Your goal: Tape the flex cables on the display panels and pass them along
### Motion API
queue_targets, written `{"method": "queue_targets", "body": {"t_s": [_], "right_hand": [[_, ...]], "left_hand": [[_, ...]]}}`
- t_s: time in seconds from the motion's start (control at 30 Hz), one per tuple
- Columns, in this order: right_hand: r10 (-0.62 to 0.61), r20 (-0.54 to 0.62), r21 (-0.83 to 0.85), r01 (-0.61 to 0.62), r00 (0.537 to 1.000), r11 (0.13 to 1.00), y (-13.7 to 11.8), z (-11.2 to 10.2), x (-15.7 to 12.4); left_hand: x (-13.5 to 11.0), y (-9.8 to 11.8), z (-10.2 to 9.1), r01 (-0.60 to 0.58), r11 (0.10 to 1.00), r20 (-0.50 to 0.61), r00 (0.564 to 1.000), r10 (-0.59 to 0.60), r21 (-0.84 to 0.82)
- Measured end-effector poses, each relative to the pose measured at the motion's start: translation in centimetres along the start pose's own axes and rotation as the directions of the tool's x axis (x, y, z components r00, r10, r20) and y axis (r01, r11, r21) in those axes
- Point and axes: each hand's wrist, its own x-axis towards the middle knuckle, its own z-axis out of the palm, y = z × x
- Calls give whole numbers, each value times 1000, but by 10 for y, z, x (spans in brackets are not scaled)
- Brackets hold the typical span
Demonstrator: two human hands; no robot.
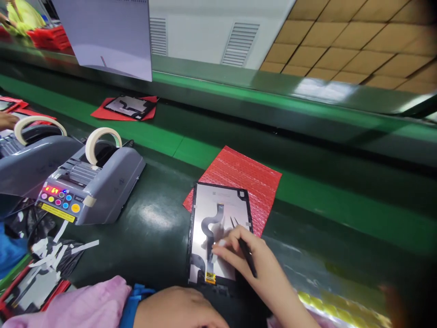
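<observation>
A tablet display panel point(201, 214) lies face down before me, its silvery back showing a curved dark ribbon cable point(206, 225) and a gold connector point(210, 277) at the near end. My right hand point(251, 255) is over the panel's right half, closed around black tweezers point(246, 253) whose tips point up and away. Its thumb and forefinger come together by the cable, where a small whitish piece shows, too unclear to name. My left hand point(179, 310) is at the bottom edge, near the panel's near left corner; its fingers are out of sight.
Red bubble wrap point(246, 177) lies partly under the panel. To the left stand a grey tape dispenser point(112, 182) and another dispenser point(41, 155). Tape scraps point(51, 255) lie below them. Another panel point(128, 107) rests on the green conveyor belt point(160, 141). A co-worker's hand point(7, 121) shows far left.
</observation>
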Motion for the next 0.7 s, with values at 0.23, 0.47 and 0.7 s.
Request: {"method": "queue_targets", "body": {"t_s": [0.23, 0.47, 0.7], "right_hand": [[-3, 5, -44, 3, 1000, 999, 17, 21, 31], [-12, 3, -128, 13, 1000, 992, 29, 22, 37], [-89, -246, -366, -8, 965, 931, 35, 34, 56]], "left_hand": [[6, 4, -37, 164, 838, -198, 978, -68, 521], [21, -17, -46, 205, 647, -245, 969, -28, 735], [22, -21, -50, 180, 588, -226, 974, 5, 789]]}}
